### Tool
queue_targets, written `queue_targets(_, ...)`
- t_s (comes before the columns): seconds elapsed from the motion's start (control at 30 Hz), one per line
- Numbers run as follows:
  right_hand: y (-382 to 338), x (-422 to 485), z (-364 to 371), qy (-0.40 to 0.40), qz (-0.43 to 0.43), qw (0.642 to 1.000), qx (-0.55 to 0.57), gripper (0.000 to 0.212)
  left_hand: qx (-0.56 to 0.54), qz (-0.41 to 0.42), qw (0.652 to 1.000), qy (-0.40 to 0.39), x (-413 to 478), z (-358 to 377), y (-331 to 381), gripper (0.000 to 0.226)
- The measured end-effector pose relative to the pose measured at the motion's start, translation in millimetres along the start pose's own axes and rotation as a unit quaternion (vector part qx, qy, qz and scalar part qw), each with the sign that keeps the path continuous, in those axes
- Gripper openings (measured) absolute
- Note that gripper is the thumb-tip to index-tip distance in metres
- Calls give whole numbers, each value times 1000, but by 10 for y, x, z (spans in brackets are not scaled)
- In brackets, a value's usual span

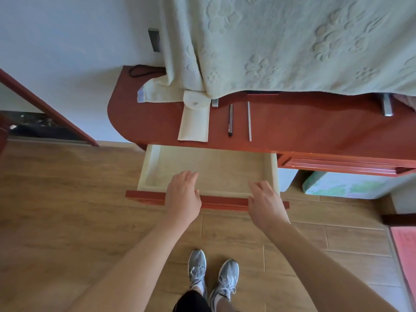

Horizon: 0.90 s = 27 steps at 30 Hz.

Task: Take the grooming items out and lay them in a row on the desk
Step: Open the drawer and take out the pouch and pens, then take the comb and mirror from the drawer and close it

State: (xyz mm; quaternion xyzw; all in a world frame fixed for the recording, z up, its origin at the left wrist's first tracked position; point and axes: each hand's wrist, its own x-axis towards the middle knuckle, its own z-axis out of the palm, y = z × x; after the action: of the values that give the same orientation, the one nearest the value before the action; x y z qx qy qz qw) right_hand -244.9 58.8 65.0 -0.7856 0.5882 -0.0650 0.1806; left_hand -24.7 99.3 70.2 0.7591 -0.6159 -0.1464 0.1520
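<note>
Both hands hold nothing, fingers loose: the left hand (183, 194) and right hand (265, 203) are over the red front rail of the open drawer (148, 167), which has a pale wood bottom. Beyond them on the glossy red-brown desk (315, 127) lie side by side a cream snap-flap pouch (193, 122), a dark slim pen-shaped tool (230, 120) and a thin metal stick (249, 121).

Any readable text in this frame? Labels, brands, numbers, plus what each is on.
Nothing in this frame is legible.
On the cream pouch: none, only a snap button.
On the dark pen: any marking is too small to tell.
On the pink mat: faint marks, too blurred to read.
On the patterned box: a coloured print, no letters made out.
</note>
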Motion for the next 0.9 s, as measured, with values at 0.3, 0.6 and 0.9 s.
queue_targets(0.3, -42, -239, 193, 31, 0, 999, -11, 27, 19, 25, 999, -30, -338, 87, -275, 37)
queue_targets(0.6, -100, -234, 203, 37, 18, 998, -39, 20, 7, 56, 998, -8, -278, 102, -390, 40)
queue_targets(0.9, -88, 133, 185, 46, 45, 998, -21, 19, 17, 60, 998, 3, 78, 157, -400, 44)
